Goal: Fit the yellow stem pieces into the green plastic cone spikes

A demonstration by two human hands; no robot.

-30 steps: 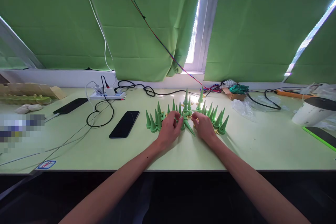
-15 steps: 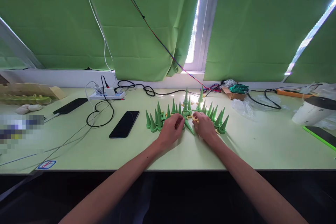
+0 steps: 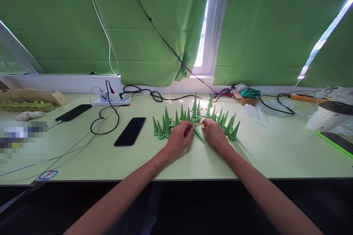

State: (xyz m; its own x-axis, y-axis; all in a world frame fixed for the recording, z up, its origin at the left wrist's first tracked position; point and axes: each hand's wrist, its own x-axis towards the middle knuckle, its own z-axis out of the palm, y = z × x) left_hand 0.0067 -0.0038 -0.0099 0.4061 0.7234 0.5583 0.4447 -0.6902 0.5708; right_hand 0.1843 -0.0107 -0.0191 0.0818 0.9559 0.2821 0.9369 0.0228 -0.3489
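My left hand (image 3: 179,136) has its fingers curled and pressed together beside a tilted green cone (image 3: 199,134) whose tip points toward me. Whatever lies between those fingertips is hidden. Across from it, my right hand (image 3: 214,133) is closed at the fingertips by a small yellow piece (image 3: 204,126). Several upright green cones (image 3: 160,129) stand to the left of my hands, and more green cones (image 3: 234,132) are at the right. Taller stacked cones (image 3: 195,107) rise behind my fingers.
A black phone (image 3: 130,132) lies left of the cones. Behind it are a power strip (image 3: 125,101) and looped black cable (image 3: 119,117). At the right are clear plastic wrap (image 3: 255,114), a small cardboard box (image 3: 245,99) and a white cylinder (image 3: 329,117) with a dark top.
The view has shifted very slightly. Both hands stay nearly where they were among the cones, with only small finger movement.
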